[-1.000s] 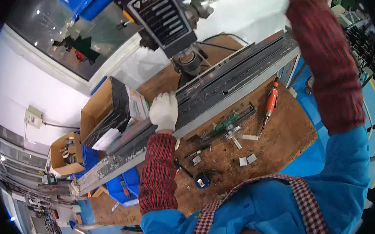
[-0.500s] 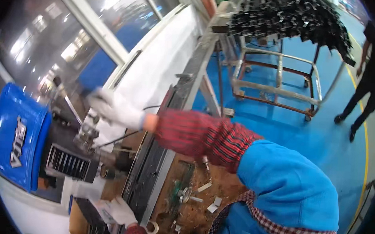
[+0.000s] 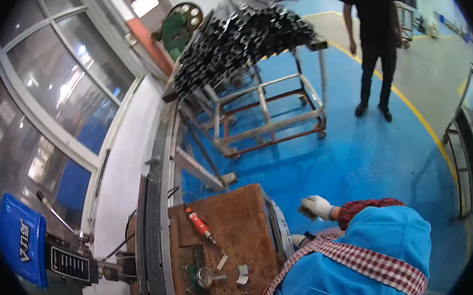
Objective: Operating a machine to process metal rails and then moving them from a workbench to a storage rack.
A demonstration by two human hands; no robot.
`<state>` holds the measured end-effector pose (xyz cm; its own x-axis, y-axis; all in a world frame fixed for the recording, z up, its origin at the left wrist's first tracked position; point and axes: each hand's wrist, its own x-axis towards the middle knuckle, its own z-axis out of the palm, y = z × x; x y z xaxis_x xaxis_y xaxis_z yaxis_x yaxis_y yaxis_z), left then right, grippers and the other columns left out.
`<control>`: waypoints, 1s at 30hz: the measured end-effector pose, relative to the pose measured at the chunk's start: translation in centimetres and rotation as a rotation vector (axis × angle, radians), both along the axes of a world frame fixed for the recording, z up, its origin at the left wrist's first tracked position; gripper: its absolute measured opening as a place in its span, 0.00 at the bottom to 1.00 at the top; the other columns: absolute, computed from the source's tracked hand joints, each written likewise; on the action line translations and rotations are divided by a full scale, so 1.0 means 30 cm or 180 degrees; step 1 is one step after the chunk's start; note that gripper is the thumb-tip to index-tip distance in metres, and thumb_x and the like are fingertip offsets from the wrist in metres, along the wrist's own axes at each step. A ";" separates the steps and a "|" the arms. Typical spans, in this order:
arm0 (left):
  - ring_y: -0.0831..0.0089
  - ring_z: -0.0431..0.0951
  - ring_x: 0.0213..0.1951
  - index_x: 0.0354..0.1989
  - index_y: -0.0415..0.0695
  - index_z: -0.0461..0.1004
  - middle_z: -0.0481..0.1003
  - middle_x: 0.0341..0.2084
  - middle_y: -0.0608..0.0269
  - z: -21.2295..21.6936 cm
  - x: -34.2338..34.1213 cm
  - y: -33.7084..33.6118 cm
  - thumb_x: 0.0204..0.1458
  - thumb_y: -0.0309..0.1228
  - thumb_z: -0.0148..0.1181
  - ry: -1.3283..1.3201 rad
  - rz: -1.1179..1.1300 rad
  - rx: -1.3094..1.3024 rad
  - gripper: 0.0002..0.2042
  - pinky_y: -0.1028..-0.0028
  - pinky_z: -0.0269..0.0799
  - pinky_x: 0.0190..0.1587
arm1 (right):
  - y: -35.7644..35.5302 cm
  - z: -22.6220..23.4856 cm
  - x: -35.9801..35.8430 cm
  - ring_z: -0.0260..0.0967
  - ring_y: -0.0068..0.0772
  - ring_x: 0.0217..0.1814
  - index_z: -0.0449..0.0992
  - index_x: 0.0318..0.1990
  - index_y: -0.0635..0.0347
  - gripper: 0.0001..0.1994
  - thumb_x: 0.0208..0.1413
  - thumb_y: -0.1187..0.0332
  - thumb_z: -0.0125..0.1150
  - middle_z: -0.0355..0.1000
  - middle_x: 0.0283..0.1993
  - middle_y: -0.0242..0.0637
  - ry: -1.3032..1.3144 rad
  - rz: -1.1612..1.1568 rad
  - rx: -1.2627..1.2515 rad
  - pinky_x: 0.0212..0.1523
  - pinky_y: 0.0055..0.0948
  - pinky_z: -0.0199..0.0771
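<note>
My right hand [image 3: 314, 206], in a white glove with greyish fingertips, hangs beyond the right side of the wooden bench [image 3: 243, 214]. Its fingers look curled in, and nothing shows in them. A red striped sleeve and a blue garment [image 3: 372, 239] lead to it. My left hand cannot be made out; a small white patch near the bench side is mostly covered by my checked trim. On the bench lie a red-handled tool [image 3: 201, 224] with a metal tip, a round metal piece [image 3: 204, 277], and pale scraps [image 3: 243, 274].
A blue-covered machine [image 3: 21, 242] with a lever stands left, beside a long dark rail [image 3: 156, 235]. Ahead, a wheeled frame [image 3: 272, 103] stands near a heap of black profiles [image 3: 244, 44]. A person in dark clothes [image 3: 376, 53] stands beyond. Another rack [image 3: 467, 147] is at right.
My right hand has swung from near the machine lever to the right side of the bench. My left glove, earlier at lower left, no longer shows there. The view has turned right.
</note>
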<state>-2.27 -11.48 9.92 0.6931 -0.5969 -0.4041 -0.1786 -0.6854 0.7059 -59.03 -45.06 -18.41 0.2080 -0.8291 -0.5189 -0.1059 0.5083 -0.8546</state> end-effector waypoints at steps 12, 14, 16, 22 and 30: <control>0.39 0.80 0.47 0.64 0.35 0.70 0.79 0.49 0.35 -0.036 -0.152 -0.016 0.56 0.60 0.56 -0.1108 -0.1210 0.2229 0.40 0.52 0.75 0.49 | 0.254 0.095 -0.143 0.66 0.29 0.23 0.80 0.39 0.57 0.20 0.67 0.51 0.49 0.72 0.27 0.33 0.0225 0.0328 -0.0160 0.23 0.31 0.69; 0.39 0.80 0.48 0.65 0.35 0.70 0.79 0.50 0.36 0.011 -0.204 -0.006 0.55 0.59 0.56 -0.0420 -0.1405 0.2395 0.39 0.52 0.74 0.50 | 0.255 0.073 -0.138 0.66 0.28 0.23 0.80 0.39 0.56 0.19 0.67 0.51 0.50 0.73 0.27 0.32 0.0245 0.0463 -0.0170 0.23 0.31 0.69; 0.39 0.79 0.48 0.65 0.36 0.70 0.79 0.51 0.36 0.047 -0.277 0.019 0.55 0.58 0.57 0.0311 -0.1517 0.2515 0.39 0.52 0.74 0.50 | 0.258 0.055 -0.101 0.68 0.28 0.26 0.80 0.42 0.57 0.19 0.69 0.51 0.50 0.74 0.31 0.32 0.0317 0.1036 -0.0296 0.27 0.30 0.71; 0.42 0.79 0.50 0.63 0.42 0.74 0.79 0.53 0.42 -0.103 -0.902 0.112 0.55 0.55 0.60 -0.1670 -0.0211 0.1499 0.34 0.54 0.74 0.53 | 0.255 0.165 0.105 0.71 0.32 0.30 0.78 0.43 0.58 0.21 0.69 0.48 0.52 0.75 0.32 0.34 -0.0090 0.2473 -0.1325 0.32 0.33 0.72; 0.52 0.80 0.38 0.47 0.37 0.77 0.81 0.38 0.50 -0.226 -1.419 0.079 0.52 0.45 0.66 -0.1046 0.0178 0.1699 0.23 0.60 0.75 0.45 | 0.313 0.336 0.310 0.69 0.40 0.66 0.67 0.69 0.62 0.39 0.62 0.39 0.60 0.68 0.67 0.47 -0.2159 0.3097 0.0528 0.65 0.40 0.70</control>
<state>-44.85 -9.10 3.15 0.8561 -0.3309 -0.3970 -0.2818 -0.9428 0.1783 -49.74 -35.68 -8.32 0.9835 -0.1056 -0.1469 -0.0603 0.5742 -0.8165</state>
